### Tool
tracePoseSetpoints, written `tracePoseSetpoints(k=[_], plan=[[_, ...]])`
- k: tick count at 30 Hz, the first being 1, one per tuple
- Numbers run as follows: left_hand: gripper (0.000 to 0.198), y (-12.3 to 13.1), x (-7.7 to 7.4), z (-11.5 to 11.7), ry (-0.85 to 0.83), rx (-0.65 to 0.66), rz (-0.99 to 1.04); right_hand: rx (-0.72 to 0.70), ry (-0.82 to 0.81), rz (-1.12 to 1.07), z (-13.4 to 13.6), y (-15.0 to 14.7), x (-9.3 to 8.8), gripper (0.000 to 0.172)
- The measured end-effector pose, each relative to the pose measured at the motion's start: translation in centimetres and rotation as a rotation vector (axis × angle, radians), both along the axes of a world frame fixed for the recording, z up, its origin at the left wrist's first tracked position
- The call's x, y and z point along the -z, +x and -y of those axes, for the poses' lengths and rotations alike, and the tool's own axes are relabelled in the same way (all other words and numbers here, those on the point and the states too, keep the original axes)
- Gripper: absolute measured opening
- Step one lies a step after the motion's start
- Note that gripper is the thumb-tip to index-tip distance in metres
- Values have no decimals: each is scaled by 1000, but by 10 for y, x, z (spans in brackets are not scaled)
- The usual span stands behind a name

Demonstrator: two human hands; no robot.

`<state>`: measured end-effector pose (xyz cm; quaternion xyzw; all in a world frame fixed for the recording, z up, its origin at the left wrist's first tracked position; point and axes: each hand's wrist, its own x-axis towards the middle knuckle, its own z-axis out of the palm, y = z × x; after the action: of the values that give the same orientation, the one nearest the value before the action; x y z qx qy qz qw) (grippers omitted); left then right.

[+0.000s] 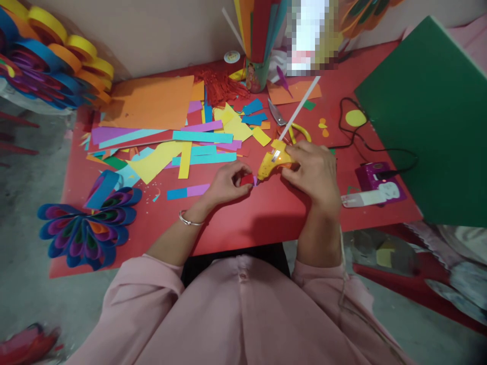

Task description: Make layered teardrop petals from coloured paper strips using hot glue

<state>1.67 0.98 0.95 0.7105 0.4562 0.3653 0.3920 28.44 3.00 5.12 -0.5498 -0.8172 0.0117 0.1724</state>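
Note:
My right hand [314, 175] is wrapped round a yellow glue gun [272, 161] with a white glue stick [300, 107] poking out of its back. The gun's nozzle points down and left at a small red paper piece [247, 179]. My left hand [227, 183] pinches that red piece just above the red table [266, 213]; a silver bangle [189, 219] sits on that wrist. A short blue and purple paper strip [187, 191] lies just left of my left hand.
Many coloured paper strips [201, 137] and an orange sheet [152, 101] cover the table's back left. A folded paper flower [89, 228] lies at front left. Yellow-handled scissors [291, 129], a purple power socket [376, 175] with black cable, a green board [426, 116] and a cup of paper rolls [256, 73] stand around.

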Motion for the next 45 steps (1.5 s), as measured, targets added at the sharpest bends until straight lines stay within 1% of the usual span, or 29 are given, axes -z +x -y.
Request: tracePoseSetpoints(k=[18,31,37,45], plan=[[24,0,2,0,-16,-1,-7,21,31,-57,-1,-4,3,35],[24,-1,2,-1,-7,4,-1,44,41,-44,-2,-7,3,44],[24,-1,0,-1,-14,3,-14,47,48,-68,-1,-9,1,48],[24,-1,-1,0,-4,-3,-24,56,35,-38,-2,-9,1,48]])
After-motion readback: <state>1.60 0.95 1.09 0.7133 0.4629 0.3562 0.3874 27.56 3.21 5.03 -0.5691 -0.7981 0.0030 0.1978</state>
